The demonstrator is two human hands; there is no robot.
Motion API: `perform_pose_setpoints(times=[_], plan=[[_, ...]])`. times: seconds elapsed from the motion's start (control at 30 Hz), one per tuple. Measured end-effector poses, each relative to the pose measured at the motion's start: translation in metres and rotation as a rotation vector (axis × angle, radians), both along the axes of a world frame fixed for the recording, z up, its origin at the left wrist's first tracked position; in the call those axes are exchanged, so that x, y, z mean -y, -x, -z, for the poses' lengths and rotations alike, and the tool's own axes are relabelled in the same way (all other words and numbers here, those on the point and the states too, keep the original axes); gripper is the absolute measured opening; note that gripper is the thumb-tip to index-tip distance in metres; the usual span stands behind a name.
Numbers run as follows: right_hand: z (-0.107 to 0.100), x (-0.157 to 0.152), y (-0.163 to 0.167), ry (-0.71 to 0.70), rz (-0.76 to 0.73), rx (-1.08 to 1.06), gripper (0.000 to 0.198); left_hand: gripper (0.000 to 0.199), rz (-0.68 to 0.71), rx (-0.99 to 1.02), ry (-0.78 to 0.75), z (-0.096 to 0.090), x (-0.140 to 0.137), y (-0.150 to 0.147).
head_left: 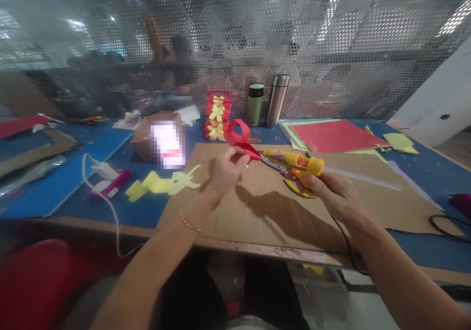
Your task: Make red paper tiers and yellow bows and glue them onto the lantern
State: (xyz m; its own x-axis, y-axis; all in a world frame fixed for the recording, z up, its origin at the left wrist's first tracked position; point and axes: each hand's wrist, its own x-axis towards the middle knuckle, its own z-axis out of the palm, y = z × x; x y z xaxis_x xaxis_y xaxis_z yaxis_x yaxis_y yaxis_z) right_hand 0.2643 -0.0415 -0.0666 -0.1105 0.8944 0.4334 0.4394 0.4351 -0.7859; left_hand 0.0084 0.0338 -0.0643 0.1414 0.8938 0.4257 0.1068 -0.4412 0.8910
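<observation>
1. The left hand (228, 165) pinches a red paper piece (251, 151) between thumb and fingers, over the cardboard sheet (221, 222) on the table (147, 217).
2. That paper's long axis slants from upper left to lower right: its loop is at the far upper-left end, while the narrow end points right, toward the glue gun (294, 162).
3. The right hand (336, 192) is wrapped around the yellow gun's handle; an orange light shows on its body.
4. The gun's barrel lies nearly crosswise, its nozzle pointing left at the red paper, close to its narrow end; whether they touch cannot be told.
5. A clear stick (364, 178) stretches rightward beyond the gun, dipping slightly; whether it is seated in the gun cannot be told.
6. Below the gun, scissors (273, 165) point their blades to the upper left, yellow handles toward the lower right.
7. Farther back stands a red stack with yellow bows (217, 116), its long axis upright, left of a green tumbler (253, 106).
</observation>
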Motion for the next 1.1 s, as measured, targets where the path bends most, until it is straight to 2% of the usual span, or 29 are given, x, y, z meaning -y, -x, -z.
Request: perform_pose_setpoints(times=[0.1,0.2,0.3,0.37,0.4,0.5,0.6,0.7,0.73,0.77,0.83,0.93,1.0,1.1], plan=[[0.006,0.0,-0.01,-0.018,0.029,-0.05,0.055,0.004,-0.03,0.011,0.029,-0.002,-0.001,0.002],[0.011,0.005,-0.035,-0.055,0.15,-0.029,0.053,0.004,-0.033,0.019,0.038,-0.003,-0.001,0.003],[0.017,0.015,-0.076,-0.169,0.324,0.177,0.045,0.004,-0.017,0.017,0.036,-0.002,-0.001,0.003],[0.025,0.022,-0.106,-0.15,0.382,0.406,0.034,0.006,0.002,0.027,0.04,0.0,-0.002,0.001],[0.031,0.025,-0.12,-0.17,0.434,0.473,0.036,0.007,0.012,0.045,0.046,0.002,-0.003,0.0],[0.047,0.031,-0.152,-0.171,0.465,0.657,0.049,0.011,0.052,0.139,0.068,0.008,-0.008,-0.005],[0.052,0.035,-0.161,-0.198,0.487,0.823,0.045,0.016,0.085,0.191,0.075,0.011,-0.009,-0.007],[0.033,0.038,-0.136,-0.238,0.623,0.998,0.032,0.014,0.099,0.192,0.086,0.008,-0.006,-0.005],[0.022,0.037,-0.121,-0.297,0.609,0.986,0.029,0.014,0.104,0.186,0.089,0.007,-0.005,-0.005],[0.01,0.034,-0.102,-0.361,0.551,0.918,0.027,0.014,0.109,0.178,0.09,0.006,-0.004,-0.005],[-0.013,0.024,-0.061,-0.494,0.298,0.684,0.024,0.014,0.122,0.163,0.085,0.006,-0.003,-0.005],[-0.034,-0.004,-0.004,-0.54,0.091,0.444,0.022,0.016,0.139,0.148,0.065,0.009,-0.004,-0.007],[-0.036,-0.024,0.023,-0.547,0.014,0.355,0.023,0.018,0.15,0.142,0.051,0.01,-0.006,-0.007],[-0.026,-0.046,0.042,-0.518,-0.072,0.252,0.024,0.02,0.167,0.135,0.041,0.009,-0.004,-0.006]])
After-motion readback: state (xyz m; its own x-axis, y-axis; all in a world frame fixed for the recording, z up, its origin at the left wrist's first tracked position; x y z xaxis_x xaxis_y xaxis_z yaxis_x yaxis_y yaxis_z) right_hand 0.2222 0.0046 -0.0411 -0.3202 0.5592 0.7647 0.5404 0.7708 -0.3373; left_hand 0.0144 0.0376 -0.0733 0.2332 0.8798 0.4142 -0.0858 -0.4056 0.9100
